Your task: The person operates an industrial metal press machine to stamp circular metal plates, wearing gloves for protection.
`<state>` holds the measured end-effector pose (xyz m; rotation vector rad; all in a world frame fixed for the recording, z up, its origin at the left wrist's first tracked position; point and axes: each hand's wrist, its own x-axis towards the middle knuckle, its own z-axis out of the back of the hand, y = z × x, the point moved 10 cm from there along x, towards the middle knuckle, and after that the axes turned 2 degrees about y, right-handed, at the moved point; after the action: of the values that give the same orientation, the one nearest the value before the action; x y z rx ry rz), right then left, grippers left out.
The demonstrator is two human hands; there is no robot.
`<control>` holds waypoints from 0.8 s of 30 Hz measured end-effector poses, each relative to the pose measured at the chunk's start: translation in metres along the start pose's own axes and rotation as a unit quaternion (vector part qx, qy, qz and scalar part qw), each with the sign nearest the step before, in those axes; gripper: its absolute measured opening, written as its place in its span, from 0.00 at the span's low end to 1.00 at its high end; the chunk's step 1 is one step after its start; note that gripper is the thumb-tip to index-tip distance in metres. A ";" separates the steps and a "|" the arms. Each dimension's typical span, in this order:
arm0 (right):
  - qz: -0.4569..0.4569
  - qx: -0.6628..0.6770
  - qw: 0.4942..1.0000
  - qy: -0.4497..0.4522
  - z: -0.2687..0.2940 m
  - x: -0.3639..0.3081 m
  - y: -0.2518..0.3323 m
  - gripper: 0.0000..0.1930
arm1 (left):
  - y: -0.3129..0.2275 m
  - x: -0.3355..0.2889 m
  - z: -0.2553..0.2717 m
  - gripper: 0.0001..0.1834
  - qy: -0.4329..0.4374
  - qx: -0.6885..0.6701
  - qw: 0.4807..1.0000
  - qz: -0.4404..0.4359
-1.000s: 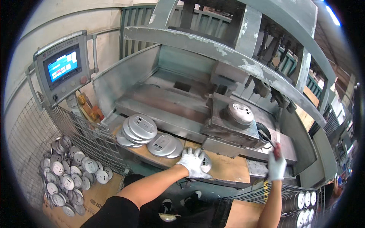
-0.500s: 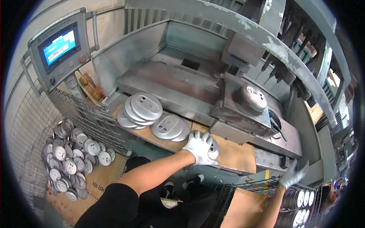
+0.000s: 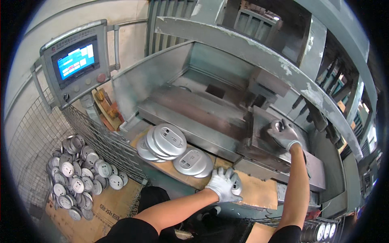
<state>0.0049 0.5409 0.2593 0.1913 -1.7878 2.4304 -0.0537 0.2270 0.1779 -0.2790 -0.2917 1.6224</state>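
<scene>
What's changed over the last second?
The right hand let go of the handled tool and moved forward and leftward onto the round silver cover on the metal block. Unchanged: the left hand on the small silver disc, and the larger silver plates beside it.

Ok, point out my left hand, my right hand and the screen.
Left hand (image 3: 221,186): head view, back of the glove.
Right hand (image 3: 285,136): head view, back of the glove.
Screen (image 3: 75,61): head view, lit display.

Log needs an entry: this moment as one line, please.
left hand: on silver disc; right hand: over second disc atop metal block; disc stacks: on brown board
</scene>
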 end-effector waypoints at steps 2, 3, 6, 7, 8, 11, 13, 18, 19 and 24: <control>-0.170 0.398 0.895 0.106 -0.040 0.004 -0.022 0.30 | 0.002 -0.002 0.000 0.55 -0.003 0.007 1.000 0.001; -0.250 0.564 0.770 0.160 -0.061 -0.013 -0.026 0.26 | -0.002 -0.001 0.000 0.55 -0.001 0.006 1.000 -0.009; -0.330 0.562 0.733 0.194 0.065 0.047 -0.004 0.40 | 0.046 -0.009 -0.011 0.55 0.044 0.015 0.997 0.064; -0.393 0.523 0.722 0.227 0.132 0.052 -0.029 0.48 | 0.045 -0.008 -0.010 0.55 0.043 0.017 0.997 0.067; -0.406 0.526 0.702 0.256 0.155 0.030 -0.040 0.47 | 0.035 -0.005 -0.009 0.55 0.042 0.017 0.997 0.058; -0.395 0.499 0.761 0.121 0.239 -0.002 -0.034 0.46 | 0.033 -0.003 -0.007 0.55 0.033 0.028 0.998 0.054; -0.371 0.456 0.808 0.039 0.272 -0.033 -0.010 0.45 | 0.030 0.000 -0.007 0.54 0.019 0.037 0.998 0.047; -0.408 0.518 0.722 0.210 0.235 -0.106 0.078 0.47 | 0.026 0.007 -0.013 0.57 0.029 0.075 0.995 0.055; -0.405 0.526 0.707 0.245 0.228 -0.110 0.092 0.47 | 0.024 0.008 -0.011 0.57 0.030 0.081 0.995 0.053; -0.354 0.584 0.653 0.327 0.214 -0.118 0.143 0.47 | 0.028 0.007 -0.013 0.56 0.065 0.066 0.993 0.075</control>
<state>0.1034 0.2916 0.1683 0.0555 0.3038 2.1203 -0.0761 0.2327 0.1556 -0.3093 -0.0647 1.7546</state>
